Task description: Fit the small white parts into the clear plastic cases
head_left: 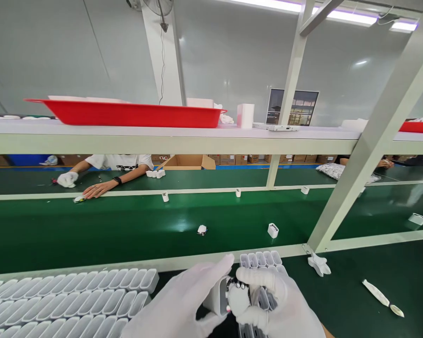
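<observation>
Both my hands wear white gloves and meet low in the middle of the head view. My left hand (pixel 183 300) is closed around a white plastic housing (pixel 217 298), gripping it between thumb and fingers. With thumb and fingers pinched, my right hand (pixel 285 305) holds a small circuit board assembly (pixel 238 298) with a white rounded part against the housing's open end. How far the board sits inside cannot be told. Rows of white housings (pixel 102 303) stand at my left. Another block of open housings (pixel 260 259) lies behind and partly under my right hand.
A green conveyor belt (pixel 126 234) crosses ahead, carrying a white housing (pixel 273 230) and a small board piece (pixel 202 230). A slanted post (pixel 373 126) rises at right, near a crumpled white scrap (pixel 319 264) and a white-handled tool (pixel 376 292). A co-worker's hands (pixel 98 188) work opposite. A red tray (pixel 137 116) sits on the overhead shelf.
</observation>
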Motion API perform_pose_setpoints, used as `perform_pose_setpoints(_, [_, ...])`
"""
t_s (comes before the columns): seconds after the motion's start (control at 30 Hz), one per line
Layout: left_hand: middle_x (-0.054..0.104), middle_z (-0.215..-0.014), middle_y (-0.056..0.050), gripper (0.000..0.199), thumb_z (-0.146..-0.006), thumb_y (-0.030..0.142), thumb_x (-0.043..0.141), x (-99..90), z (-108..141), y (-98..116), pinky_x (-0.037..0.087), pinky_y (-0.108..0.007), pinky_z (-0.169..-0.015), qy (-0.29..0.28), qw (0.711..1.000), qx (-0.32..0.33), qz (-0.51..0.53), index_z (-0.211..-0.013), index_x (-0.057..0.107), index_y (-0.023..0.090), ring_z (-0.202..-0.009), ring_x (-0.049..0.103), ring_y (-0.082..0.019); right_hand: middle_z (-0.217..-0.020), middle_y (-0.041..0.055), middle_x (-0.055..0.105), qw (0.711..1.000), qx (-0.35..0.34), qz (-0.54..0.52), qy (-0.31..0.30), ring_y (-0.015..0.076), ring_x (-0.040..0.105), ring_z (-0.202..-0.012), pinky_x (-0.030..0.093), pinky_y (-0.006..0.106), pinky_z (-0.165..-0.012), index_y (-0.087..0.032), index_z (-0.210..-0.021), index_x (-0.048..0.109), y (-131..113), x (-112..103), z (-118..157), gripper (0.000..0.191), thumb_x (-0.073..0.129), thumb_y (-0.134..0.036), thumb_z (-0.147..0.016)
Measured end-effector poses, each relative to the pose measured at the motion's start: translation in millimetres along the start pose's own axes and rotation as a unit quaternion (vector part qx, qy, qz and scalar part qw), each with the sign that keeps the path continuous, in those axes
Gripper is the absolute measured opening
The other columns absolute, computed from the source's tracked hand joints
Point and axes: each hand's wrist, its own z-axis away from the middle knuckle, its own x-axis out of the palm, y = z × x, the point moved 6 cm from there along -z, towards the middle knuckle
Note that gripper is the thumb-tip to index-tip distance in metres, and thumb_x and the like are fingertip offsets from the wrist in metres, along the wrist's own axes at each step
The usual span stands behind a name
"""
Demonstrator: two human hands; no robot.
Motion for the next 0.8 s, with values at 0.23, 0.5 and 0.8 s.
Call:
perform_pose_setpoints(0.23, [0.067,-0.132,0.004,0.09,-0.072,0.011,0.072,-8.7,0,17,0.061,-0.029,-0.092,0.028,0.996,0.039,0.08,-0.145,0.04,0.054,-0.114,0.068,-0.023,-0.107,0.0027,0.074,0.996,0.079,0.041,-0.02,0.0291,0.069,-0.101,0.054,0.043,-0.098,-0.03,-0.112,0.076,-5,2,-2,0.04,0.081,-0.035,-0.072])
perform_pose_setpoints(0.5, [0.069,-0.125,-0.001,0.09,-0.073,0.014,0.071,-0.9,-5,26,0.062,-0.026,-0.086,0.015,0.993,0.101,0.057,-0.149,0.037,0.047,-0.109,0.067,-0.022,-0.122,0.0029,0.07,0.989,0.13,0.068,0.019,0.0326,0.062,-0.12,0.048,0.043,-0.107,-0.03,-0.125,0.07,-13,1,10,0.048,0.072,-0.041,-0.078])
perform_pose_setpoints(0.8, [0.07,-0.125,0.001,0.081,-0.075,0.013,0.071,-0.9,-7,28,0.059,-0.023,-0.089,0.014,0.993,0.079,0.086,-0.144,0.046,0.048,-0.109,0.068,-0.02,-0.106,0.0053,0.073,0.994,0.08,-0.017,-0.078,0.0288,0.068,-0.108,0.052,0.039,-0.101,-0.023,-0.114,0.074,-17,7,1,0.05,0.077,-0.052,-0.073])
